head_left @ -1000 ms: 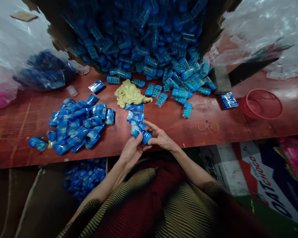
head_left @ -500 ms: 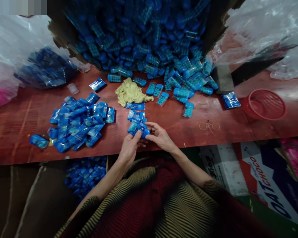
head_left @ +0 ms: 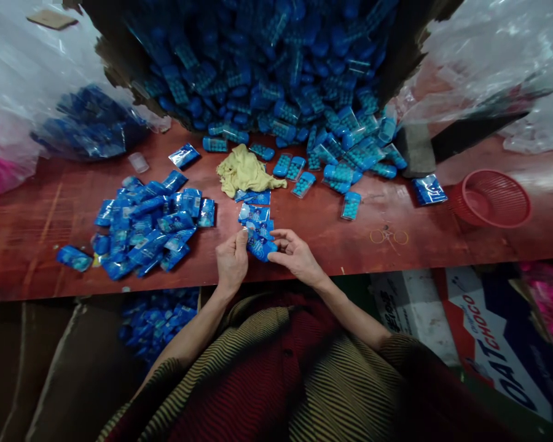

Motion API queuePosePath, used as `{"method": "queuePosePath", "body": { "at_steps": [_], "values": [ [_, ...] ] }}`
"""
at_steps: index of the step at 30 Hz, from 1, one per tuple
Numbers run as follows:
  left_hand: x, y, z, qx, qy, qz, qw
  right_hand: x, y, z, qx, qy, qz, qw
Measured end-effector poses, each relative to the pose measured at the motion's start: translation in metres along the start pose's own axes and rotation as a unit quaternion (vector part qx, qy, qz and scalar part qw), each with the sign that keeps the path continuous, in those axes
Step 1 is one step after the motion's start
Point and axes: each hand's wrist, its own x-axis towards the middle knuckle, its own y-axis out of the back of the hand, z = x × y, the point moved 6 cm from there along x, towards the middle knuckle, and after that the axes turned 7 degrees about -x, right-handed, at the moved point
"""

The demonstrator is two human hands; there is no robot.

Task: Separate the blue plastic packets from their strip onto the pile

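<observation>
Small shiny blue packet, crinkly, lying tilted, held just below yellow cloth, beside more blue packets.

Bare red table from 1 to 3 o'clock of my right hand, clear run out to the red basket, only two rubber bands lying flat in the path. At 12 I'm blocked by flat blue packets, then the yellow cloth and spilled blue cases. At 9 to 10 of my left hand, a narrow bare strip, then the wrapped packet pile.
</observation>
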Motion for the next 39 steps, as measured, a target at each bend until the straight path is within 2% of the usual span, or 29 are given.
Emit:
{"method": "queuePosePath", "body": {
  "at_steps": [5, 7, 9, 11, 14, 17, 21, 23, 28, 31, 34, 39],
  "values": [
    [0.003, 0.003, 0.001, 0.034, -0.005, 0.018, 0.999, -0.005, -0.008, 0.001, 0.001, -0.001, -0.007, 1.000],
    [0.004, 0.003, -0.003, 0.000, 0.015, 0.021, 1.000, -0.004, -0.009, 0.002, 0.003, 0.002, -0.006, 1.000],
    [0.005, -0.001, -0.010, -0.088, 0.067, 0.011, 0.994, -0.002, -0.007, 0.003, 0.006, 0.005, -0.001, 1.000],
    [0.003, -0.011, -0.016, -0.213, 0.143, -0.023, 0.966, 0.000, -0.003, 0.003, 0.002, 0.010, 0.013, 1.000],
    [-0.004, -0.025, -0.020, -0.340, 0.250, -0.067, 0.904, 0.002, 0.002, 0.001, -0.045, 0.032, 0.038, 0.998],
    [-0.009, -0.029, -0.025, -0.363, 0.311, -0.079, 0.875, -0.001, 0.002, -0.003, -0.121, 0.069, 0.038, 0.990],
    [-0.013, -0.031, -0.031, -0.351, 0.358, -0.139, 0.854, -0.003, 0.003, -0.010, -0.150, 0.115, 0.021, 0.982],
    [-0.013, -0.032, -0.032, -0.356, 0.370, -0.157, 0.844, -0.001, 0.004, -0.013, -0.131, 0.121, 0.003, 0.984],
    [-0.013, -0.034, -0.025, -0.378, 0.369, -0.185, 0.829, 0.003, 0.003, -0.007, -0.029, 0.078, -0.090, 0.992],
    [-0.015, -0.037, -0.023, -0.387, 0.370, -0.197, 0.821, 0.005, 0.002, -0.002, 0.017, 0.063, -0.118, 0.991],
    [-0.017, -0.039, -0.024, -0.406, 0.356, -0.179, 0.822, 0.006, 0.001, -0.001, 0.022, 0.064, -0.116, 0.991],
    [-0.023, -0.039, -0.027, -0.411, 0.350, -0.133, 0.831, 0.008, 0.007, 0.003, 0.008, 0.063, -0.077, 0.995]
  ]
}}
